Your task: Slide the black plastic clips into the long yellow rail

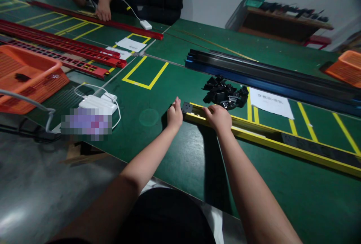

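On the sheet of paper [272, 102] lying just beyond the yellow rail [270, 147], a line of printed Chinese characters faces the wearer, too blurred to read with certainty. The two small white sheets [131, 44] near the red rails [70, 46] also carry dark print, too small to make out, and no brand name can be read. The yellow rail lies on the green table [169, 161] in front of the wearer, its open channel facing up. Its long axis slants from the left hand [175, 115] toward the lower right, running out of view at the right edge. A black socket module [187, 107] sits in the channel at the rail's left end, its slots facing up; farther right, more dark modules [307, 146] lie in line along the channel. The left hand is at that left end, fingers extended close together and pointing away from the wearer. The right hand [219, 118] is over the channel, fingers bent and close together; whether they pinch anything is hidden. Beyond it lies a loose pile of black parts [225, 92], and past that the dark blue rails [254, 74] stretch rightward. Across the table, another person's hand [104, 11] rests at a long red rail [132, 28].
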Motion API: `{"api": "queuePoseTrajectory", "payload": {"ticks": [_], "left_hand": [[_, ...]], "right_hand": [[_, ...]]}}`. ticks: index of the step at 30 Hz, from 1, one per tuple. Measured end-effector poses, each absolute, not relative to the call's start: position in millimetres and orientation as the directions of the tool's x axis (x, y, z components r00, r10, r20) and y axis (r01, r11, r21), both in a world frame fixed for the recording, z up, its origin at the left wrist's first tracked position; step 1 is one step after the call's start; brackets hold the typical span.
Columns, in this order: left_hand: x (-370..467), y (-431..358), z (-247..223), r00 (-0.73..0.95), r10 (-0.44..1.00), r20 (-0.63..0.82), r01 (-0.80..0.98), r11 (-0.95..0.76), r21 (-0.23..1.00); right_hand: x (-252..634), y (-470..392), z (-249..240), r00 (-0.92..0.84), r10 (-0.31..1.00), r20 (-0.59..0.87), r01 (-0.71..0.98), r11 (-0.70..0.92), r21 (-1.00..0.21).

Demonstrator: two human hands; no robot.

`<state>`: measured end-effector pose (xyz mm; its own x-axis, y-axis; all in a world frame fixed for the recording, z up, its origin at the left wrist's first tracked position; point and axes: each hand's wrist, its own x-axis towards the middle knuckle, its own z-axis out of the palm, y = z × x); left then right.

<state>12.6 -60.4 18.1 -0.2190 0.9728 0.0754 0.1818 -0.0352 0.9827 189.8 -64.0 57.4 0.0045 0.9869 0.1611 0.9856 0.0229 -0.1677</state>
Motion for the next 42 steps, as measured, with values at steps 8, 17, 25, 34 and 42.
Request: {"api": "queuePoseTrajectory", "payload": {"ticks": [8, 17, 25, 34, 42], "left_hand": [[26.0, -78.9, 25.2, -0.215, 0.965, 0.152, 0.081, -0.137, 0.987], [27.8, -84.9, 35.0, 0.059, 0.992, 0.111, 0.070, -0.115, 0.991], [-2.5, -50.1, 24.3, 0.407, 0.903, 0.136, 0.336, -0.287, 0.897], [-8.6, -35.0, 16.4, 0.470, 0.873, 0.130, 0.325, -0.308, 0.894], [-15.0, -29.9, 10.9, 0.487, 0.864, 0.132, 0.348, -0.330, 0.878]], "right_hand": [[187.8, -64.6, 58.2, 0.022, 0.987, 0.158, 0.989, 0.002, -0.148], [186.2, -66.8, 62.9, 0.028, 0.991, 0.129, 0.987, -0.007, -0.158], [190.7, -63.4, 68.8, 0.008, 0.999, 0.048, 0.972, 0.003, -0.234], [123.8, -51.5, 70.5, 0.082, 0.996, -0.022, 0.958, -0.085, -0.273], [155.2, -52.3, 62.7, 0.267, 0.959, 0.092, 0.925, -0.229, -0.304]]}}
